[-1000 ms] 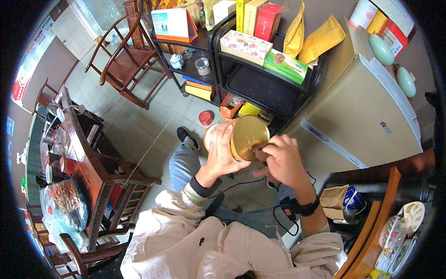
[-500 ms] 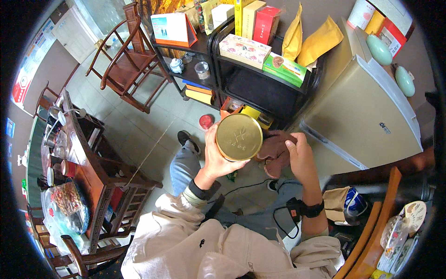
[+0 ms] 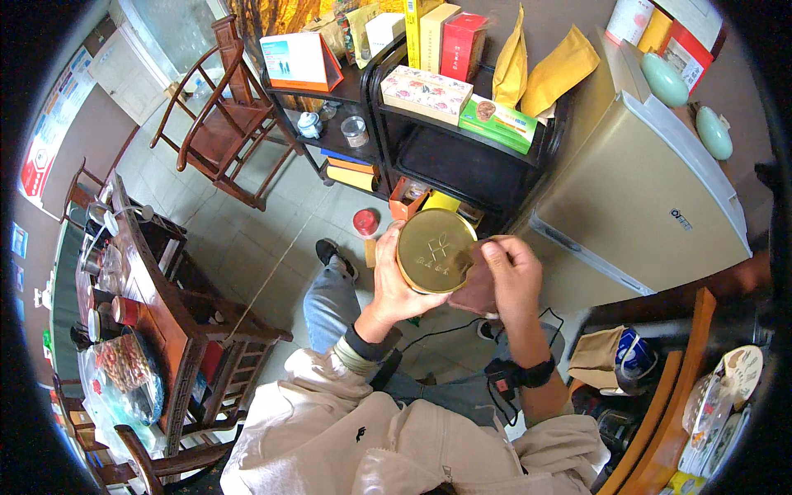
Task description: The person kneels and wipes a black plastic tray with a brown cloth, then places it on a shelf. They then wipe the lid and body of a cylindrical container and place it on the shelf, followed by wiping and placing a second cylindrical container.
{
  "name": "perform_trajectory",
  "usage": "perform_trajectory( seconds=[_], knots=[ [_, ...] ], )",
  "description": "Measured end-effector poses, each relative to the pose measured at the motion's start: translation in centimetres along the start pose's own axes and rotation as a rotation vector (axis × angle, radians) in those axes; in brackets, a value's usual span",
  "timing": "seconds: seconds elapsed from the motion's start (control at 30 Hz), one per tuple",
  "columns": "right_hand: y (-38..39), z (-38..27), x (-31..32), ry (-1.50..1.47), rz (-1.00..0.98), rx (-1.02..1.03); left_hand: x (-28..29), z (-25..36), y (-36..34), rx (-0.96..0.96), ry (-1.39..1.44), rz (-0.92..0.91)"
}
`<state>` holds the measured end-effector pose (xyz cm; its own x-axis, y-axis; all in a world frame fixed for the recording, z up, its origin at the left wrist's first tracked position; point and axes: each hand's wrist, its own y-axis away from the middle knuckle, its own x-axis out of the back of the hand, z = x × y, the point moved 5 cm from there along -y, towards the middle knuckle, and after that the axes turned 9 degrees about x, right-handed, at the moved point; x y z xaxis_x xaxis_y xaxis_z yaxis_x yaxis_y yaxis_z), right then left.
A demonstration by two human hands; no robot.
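A round tin (image 3: 431, 249) with a gold lid faces up in front of me. My left hand (image 3: 393, 285) is wrapped round its left side and underside. A brown cloth (image 3: 474, 289) is pinched in my right hand (image 3: 516, 271). The cloth presses against the right edge of the tin and covers a little of the lid's rim. Much of the cloth is bunched under my right fingers, so its full shape is hidden.
Ahead stands a black shelf cart (image 3: 462, 161) with boxes and yellow pouches. A beige fridge (image 3: 652, 194) is at right. A wooden table (image 3: 165, 318) with jars and a wooden chair (image 3: 227, 124) are at left. A red lid (image 3: 365, 221) lies on the floor.
My right hand has moved left and brought the cloth up onto the tin's rim. The tin has shifted slightly right and down in my left hand.
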<state>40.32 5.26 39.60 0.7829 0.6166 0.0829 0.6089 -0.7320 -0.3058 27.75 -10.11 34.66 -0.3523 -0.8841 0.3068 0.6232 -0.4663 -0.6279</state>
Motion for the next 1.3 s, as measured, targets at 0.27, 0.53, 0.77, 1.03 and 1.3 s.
perform_trajectory(
  seconds=[0.27,0.53,0.77,1.03,1.3],
  knots=[
    [2.4,-1.2,-2.5,0.33,-0.201,0.362,0.7,0.8,-0.8,0.029,-0.024,0.042],
    [2.4,-2.1,-2.2,0.443,-0.338,0.335,1.1,1.6,-1.6,0.003,-0.17,0.029],
    [2.9,-1.4,-1.3,0.037,-0.557,0.201,0.8,0.6,-1.5,-0.024,-0.075,0.02],
    [0.8,-1.4,2.8,0.111,-0.297,0.261,-0.1,0.4,-1.1,0.06,-0.081,-0.083],
    [0.3,-2.2,-0.1,0.581,-0.27,0.309,-0.7,2.6,0.1,-0.058,-0.042,-0.164]
  ],
)
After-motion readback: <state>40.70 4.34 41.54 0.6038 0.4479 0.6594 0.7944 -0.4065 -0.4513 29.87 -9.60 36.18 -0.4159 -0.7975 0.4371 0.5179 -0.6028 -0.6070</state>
